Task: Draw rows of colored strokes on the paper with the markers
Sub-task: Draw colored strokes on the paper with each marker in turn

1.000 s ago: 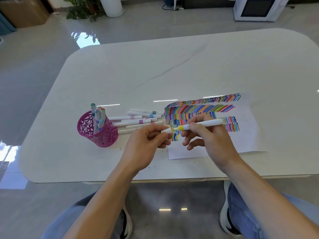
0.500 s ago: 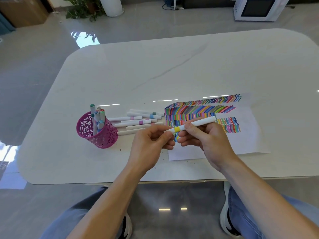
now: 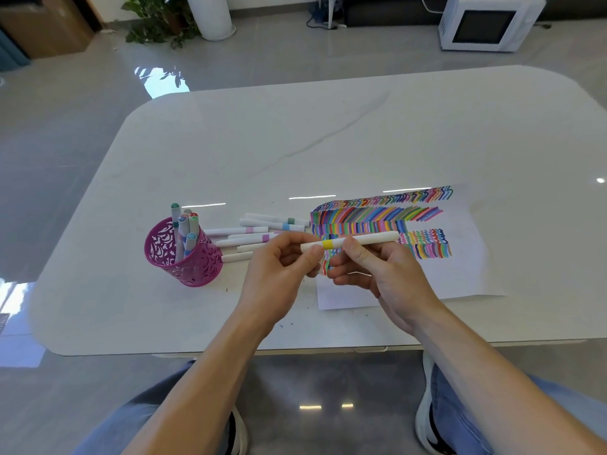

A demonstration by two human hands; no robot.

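White tabletop, glossy grey floor beyond, and both hands meet above the paper: the left hand pinches the cap end of a yellow-banded marker, the right hand grips its barrel. Loose markers lie beside the pink holder.

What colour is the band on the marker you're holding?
Yellow, on the white marker, clearest in the head view.

Paper on table, right of centre, near front edge. Cup left of paper, standing markers in it. Loose markers lying between cup and paper. Held marker above paper's left edge, left hand at its left end, right hand at its middle. Microwave on floor behind table, right; plant behind, left.
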